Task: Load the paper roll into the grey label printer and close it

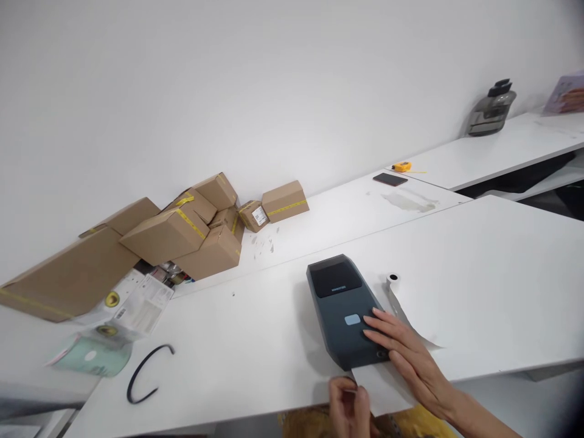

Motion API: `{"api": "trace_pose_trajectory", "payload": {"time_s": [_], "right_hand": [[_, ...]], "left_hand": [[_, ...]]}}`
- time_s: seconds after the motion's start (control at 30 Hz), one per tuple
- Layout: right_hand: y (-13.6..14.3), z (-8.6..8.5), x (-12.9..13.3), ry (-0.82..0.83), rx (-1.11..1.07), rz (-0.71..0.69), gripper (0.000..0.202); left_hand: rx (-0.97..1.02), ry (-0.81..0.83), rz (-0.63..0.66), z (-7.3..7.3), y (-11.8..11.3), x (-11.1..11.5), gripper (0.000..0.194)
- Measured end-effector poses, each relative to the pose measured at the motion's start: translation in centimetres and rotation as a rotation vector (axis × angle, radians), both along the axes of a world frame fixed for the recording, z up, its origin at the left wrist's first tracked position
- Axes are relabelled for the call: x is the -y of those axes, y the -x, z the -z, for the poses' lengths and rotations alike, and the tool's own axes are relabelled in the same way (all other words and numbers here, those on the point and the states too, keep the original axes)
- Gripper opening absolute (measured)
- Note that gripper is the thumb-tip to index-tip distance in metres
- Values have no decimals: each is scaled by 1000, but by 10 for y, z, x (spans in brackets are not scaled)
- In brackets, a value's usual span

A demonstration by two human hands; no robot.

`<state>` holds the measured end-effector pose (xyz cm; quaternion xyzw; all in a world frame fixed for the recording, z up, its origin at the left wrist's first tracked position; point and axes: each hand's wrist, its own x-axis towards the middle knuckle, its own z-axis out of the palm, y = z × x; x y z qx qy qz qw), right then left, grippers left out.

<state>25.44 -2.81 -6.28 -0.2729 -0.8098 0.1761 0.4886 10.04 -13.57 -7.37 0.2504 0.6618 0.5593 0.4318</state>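
A dark grey-blue device with a black top panel and a light blue button lies on the white table. A sheet of white paper extends from its near end. My right hand rests on the device's near right part, fingers spread and stretched out. At the table's front edge, my left hand has its fingers curled in a pinch at the left edge of the paper. A small white roll with a loose strip trailing toward me lies right of the device.
Cardboard boxes are piled at the back left, near plastic packets and a green pouch. A black curved band lies front left. Farther back are a phone, a yellow tape measure and a grey bottle.
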Motion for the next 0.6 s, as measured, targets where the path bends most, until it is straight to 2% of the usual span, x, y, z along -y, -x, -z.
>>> {"api": "trace_pose_trajectory", "payload": {"time_s": [0.07, 0.1, 0.17, 0.23, 0.3, 0.5, 0.6], "right_hand": [[0, 2, -1, 31, -10, 3, 47], [1, 2, -1, 34, -20, 1, 48], [2, 3, -1, 28, -44, -1, 48], [4, 3, 0, 23, -67, 6, 48], [4, 3, 0, 31, -68, 12, 48], [4, 4, 1, 72, -82, -1, 47], [3, 3, 1, 47, -83, -13, 47]], "left_hand": [[-148, -99, -181, -14, 6, -5, 69], [-194, -136, -228, -22, 8, -10, 71], [-184, -143, -207, -37, 10, -24, 74], [-109, -118, -118, -45, 9, -38, 80], [-59, -103, -63, -45, 10, -48, 84], [-69, -158, -41, -23, 16, -55, 85], [-138, -167, -65, -26, 16, -56, 84]]}}
